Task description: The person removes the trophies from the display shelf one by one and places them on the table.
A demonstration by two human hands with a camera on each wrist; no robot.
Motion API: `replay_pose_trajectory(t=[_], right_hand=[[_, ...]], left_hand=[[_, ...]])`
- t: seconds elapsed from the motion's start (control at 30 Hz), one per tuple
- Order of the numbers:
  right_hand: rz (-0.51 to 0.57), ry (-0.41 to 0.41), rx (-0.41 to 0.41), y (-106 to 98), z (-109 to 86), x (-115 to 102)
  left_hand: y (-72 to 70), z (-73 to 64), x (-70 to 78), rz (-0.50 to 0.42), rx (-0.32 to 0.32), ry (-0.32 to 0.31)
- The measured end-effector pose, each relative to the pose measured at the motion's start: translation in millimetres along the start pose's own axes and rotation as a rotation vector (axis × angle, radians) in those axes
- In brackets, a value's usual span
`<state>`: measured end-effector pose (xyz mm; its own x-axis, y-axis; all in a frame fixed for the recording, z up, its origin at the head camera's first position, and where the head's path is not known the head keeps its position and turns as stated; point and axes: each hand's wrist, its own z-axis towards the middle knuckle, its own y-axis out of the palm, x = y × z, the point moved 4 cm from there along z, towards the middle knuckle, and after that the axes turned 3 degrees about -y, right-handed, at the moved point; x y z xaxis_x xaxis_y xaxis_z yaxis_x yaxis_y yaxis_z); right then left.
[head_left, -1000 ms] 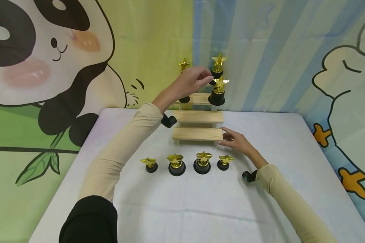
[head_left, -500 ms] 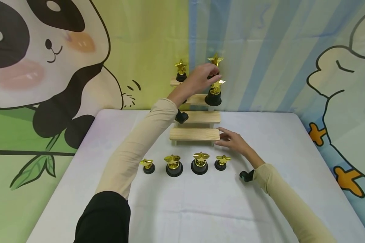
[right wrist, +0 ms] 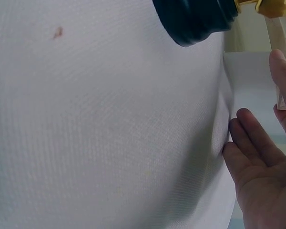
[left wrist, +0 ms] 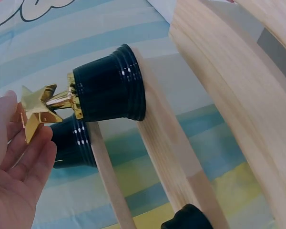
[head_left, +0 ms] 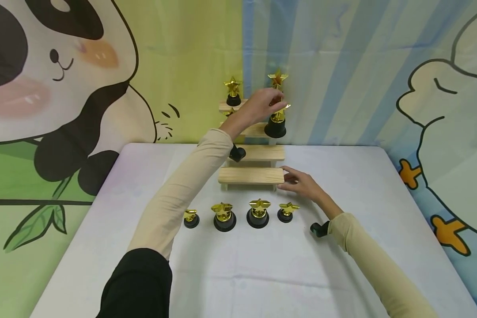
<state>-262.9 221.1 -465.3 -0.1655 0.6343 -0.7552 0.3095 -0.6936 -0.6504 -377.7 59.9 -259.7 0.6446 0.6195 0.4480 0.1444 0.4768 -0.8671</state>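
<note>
My left hand [head_left: 260, 106] reaches to the upper right of a stepped wooden display stand [head_left: 250, 176]. Its thumb and fingers pinch the gold star of a star trophy [left wrist: 107, 88] whose black base rests on the second step from the top. Behind that, another star trophy [head_left: 277, 79] stands on the top step, partly hidden by the hand. My right hand [head_left: 304, 183] is low at the stand's right end, thumb in front and index finger behind, holding the bottom step's end. Its other fingers [right wrist: 257, 138] stay loosely extended near the white cloth.
On the stand's left side a star trophy [head_left: 233, 90] tops the highest step; one below is mostly covered by my left forearm. Several star trophies [head_left: 258, 216] line up on the white tablecloth [head_left: 238, 265] before the stand. A cartoon-printed backdrop [head_left: 342, 79] rises behind.
My left hand has moved right from beside the trophy onto its star, uncovering the top-left trophy. My right hand stays at the stand's end. The whole head view shifts slightly left.
</note>
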Motion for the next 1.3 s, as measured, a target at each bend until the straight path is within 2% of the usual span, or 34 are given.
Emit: replay_pose_trajectory(t=[0.2, 0.47, 0.67, 0.83, 1.07, 1.3], right_hand=[[-0.008, -0.003, 0.002, -1, 1.5, -1], [0.0, -0.005, -0.009, 1, 2.0, -1], [-0.025, 0.003, -0.012, -1, 0.6, -2], [-0.018, 0.006, -0.012, -3, 1.2, 0], [-0.007, 0.019, -0.021, 0, 2.1, 2], [-0.013, 0.031, -0.024, -1, 2.9, 2]], left_hand=[[2.3, -1.5, -3.4, -0.035, 0.0, -0.013], [2.1, -6.4, -1.6, -0.086, 0.02, 0.017], [-12.2, -8.7, 16.5, -0.131, 0.076, 0.097], [-22.2, -12.5, 32.8, -0.151, 0.1, 0.135], [-25.8, -31.7, 50.8, -0.194, 0.167, 0.236], [-20.5, -59.3, 70.1, -0.183, 0.174, 0.358]])
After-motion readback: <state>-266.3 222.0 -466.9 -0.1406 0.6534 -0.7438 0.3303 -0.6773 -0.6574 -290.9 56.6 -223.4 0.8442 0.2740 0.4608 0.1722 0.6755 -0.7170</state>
